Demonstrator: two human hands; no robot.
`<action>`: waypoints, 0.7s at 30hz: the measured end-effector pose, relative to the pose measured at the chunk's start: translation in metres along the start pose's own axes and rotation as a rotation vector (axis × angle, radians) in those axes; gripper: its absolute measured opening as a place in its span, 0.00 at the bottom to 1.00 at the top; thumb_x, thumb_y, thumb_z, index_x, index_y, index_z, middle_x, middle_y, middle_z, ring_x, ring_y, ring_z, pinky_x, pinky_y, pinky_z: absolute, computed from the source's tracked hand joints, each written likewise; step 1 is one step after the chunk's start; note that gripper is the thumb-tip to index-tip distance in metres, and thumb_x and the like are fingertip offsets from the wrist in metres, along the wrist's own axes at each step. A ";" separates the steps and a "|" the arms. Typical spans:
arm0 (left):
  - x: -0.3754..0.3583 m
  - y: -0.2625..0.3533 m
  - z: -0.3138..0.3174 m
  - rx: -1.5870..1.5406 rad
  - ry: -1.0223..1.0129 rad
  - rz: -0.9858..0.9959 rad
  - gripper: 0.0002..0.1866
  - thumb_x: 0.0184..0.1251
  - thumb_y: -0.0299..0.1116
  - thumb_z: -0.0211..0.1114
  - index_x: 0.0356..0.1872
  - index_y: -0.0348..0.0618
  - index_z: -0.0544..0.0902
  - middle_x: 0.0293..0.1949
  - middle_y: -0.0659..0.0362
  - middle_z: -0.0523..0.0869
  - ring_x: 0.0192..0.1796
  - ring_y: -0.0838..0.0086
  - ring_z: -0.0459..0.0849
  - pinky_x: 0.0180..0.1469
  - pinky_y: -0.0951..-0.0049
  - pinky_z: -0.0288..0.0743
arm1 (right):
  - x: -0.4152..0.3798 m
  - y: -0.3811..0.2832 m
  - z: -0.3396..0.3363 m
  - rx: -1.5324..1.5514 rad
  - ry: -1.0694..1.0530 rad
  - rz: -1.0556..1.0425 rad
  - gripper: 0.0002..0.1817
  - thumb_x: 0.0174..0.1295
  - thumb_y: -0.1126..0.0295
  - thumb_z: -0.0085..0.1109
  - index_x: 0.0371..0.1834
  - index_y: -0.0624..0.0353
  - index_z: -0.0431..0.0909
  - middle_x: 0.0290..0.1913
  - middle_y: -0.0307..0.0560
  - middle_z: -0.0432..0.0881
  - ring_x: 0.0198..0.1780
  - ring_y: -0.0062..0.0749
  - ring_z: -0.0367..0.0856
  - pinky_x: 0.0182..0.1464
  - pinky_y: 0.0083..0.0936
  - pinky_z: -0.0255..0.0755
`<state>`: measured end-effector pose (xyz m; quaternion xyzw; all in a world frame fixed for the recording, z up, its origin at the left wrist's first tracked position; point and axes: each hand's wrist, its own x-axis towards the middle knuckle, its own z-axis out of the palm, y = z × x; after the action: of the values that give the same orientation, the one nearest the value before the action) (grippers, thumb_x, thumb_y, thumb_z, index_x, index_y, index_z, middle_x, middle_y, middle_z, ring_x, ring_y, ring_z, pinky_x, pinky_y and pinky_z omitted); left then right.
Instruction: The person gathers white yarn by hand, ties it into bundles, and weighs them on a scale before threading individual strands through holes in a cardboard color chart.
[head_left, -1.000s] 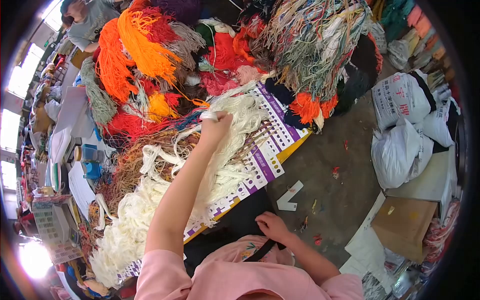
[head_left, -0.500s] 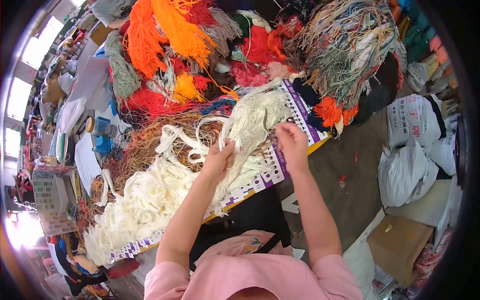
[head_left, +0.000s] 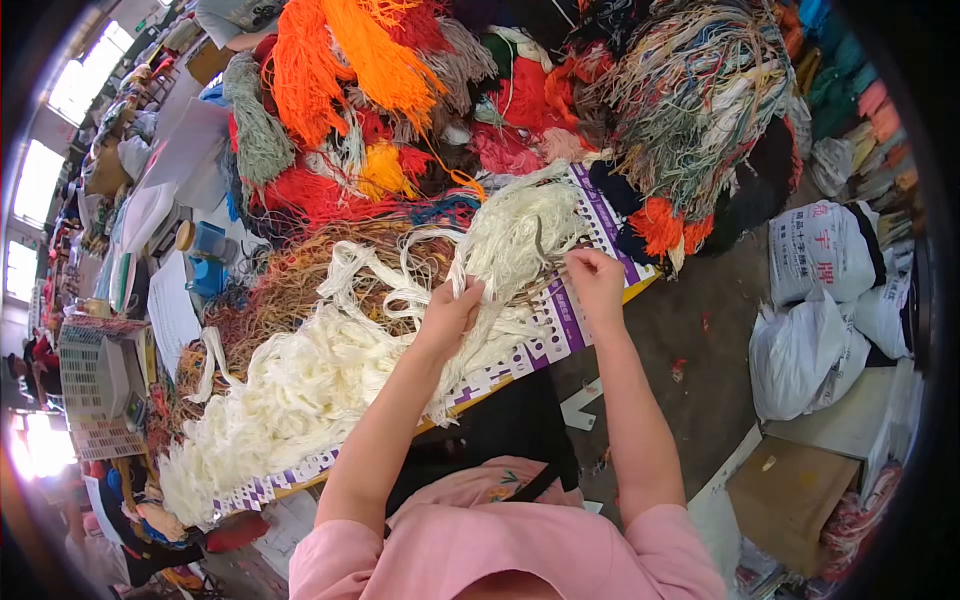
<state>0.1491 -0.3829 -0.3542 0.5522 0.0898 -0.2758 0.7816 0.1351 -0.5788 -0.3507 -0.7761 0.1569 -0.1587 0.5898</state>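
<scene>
My left hand [head_left: 450, 315] is closed around strands of cream thread at the lower left side of a loose pale thread bundle [head_left: 525, 225]. To the right of that bundle, my right hand [head_left: 600, 285] has its fingers pinched together; anything between them is too fine to make out. Beneath both hands runs a purple-and-white card strip [head_left: 565, 322] with punched holes along its edge. A big heap of cream thread [head_left: 300, 385] lies on the strip to the left, and looped white skeins [head_left: 375, 275] spread out behind my left hand.
Tangled brown thread [head_left: 285, 290] lies behind the cream heap. Orange skeins [head_left: 305, 75] and a large mixed-colour thread bundle [head_left: 700, 110] pile up at the back. White plastic bags [head_left: 805, 350] and a brown carton [head_left: 790, 500] stand on the right. A blue container [head_left: 207, 260] sits at left.
My right hand has come slightly down, and its fingers are drawn closer together. My left hand stays on the cream strands. The whole view has shifted a little.
</scene>
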 end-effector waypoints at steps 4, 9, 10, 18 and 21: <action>-0.001 0.001 0.000 0.011 0.009 -0.008 0.04 0.57 0.30 0.51 0.27 0.42 0.69 0.10 0.69 0.62 0.11 0.87 0.55 0.11 0.87 0.45 | -0.005 0.002 -0.035 0.194 0.119 0.142 0.06 0.45 0.76 0.52 0.25 0.68 0.74 0.19 0.36 0.72 0.20 0.16 0.65 0.22 0.14 0.59; -0.006 0.007 0.002 -0.065 0.043 -0.002 0.05 0.57 0.31 0.51 0.31 0.42 0.71 0.14 0.69 0.65 0.12 0.89 0.55 0.12 0.88 0.44 | -0.038 0.044 -0.161 0.340 0.547 0.349 0.08 0.45 0.76 0.53 0.30 0.63 0.74 0.21 0.36 0.71 0.22 0.15 0.66 0.22 0.10 0.59; -0.011 0.015 0.004 -0.119 0.084 0.029 0.07 0.56 0.33 0.52 0.34 0.43 0.71 0.18 0.68 0.67 0.11 0.89 0.55 0.11 0.88 0.44 | -0.050 0.080 -0.196 -0.035 0.670 0.084 0.15 0.44 0.80 0.51 0.38 0.67 0.69 0.31 0.43 0.72 0.32 0.22 0.70 0.33 0.16 0.64; -0.109 0.082 -0.098 -0.796 -0.149 0.302 0.11 0.60 0.38 0.45 0.36 0.44 0.70 0.18 0.67 0.65 0.10 0.88 0.54 0.09 0.88 0.46 | -0.096 0.005 -0.150 -0.487 0.237 -0.154 0.13 0.40 0.83 0.49 0.33 0.63 0.72 0.38 0.45 0.71 0.41 0.32 0.70 0.45 0.23 0.63; -0.198 0.111 -0.153 -0.699 -0.106 0.504 0.10 0.61 0.35 0.42 0.35 0.42 0.69 0.18 0.68 0.63 0.12 0.87 0.54 0.09 0.87 0.47 | -0.096 -0.040 -0.047 -0.493 -0.297 -0.591 0.15 0.35 0.83 0.51 0.30 0.58 0.72 0.35 0.44 0.72 0.40 0.37 0.70 0.41 0.27 0.63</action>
<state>0.0688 -0.1509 -0.2335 0.2440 0.0000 -0.0575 0.9681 0.0309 -0.5680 -0.3058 -0.9202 -0.1263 -0.1651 0.3317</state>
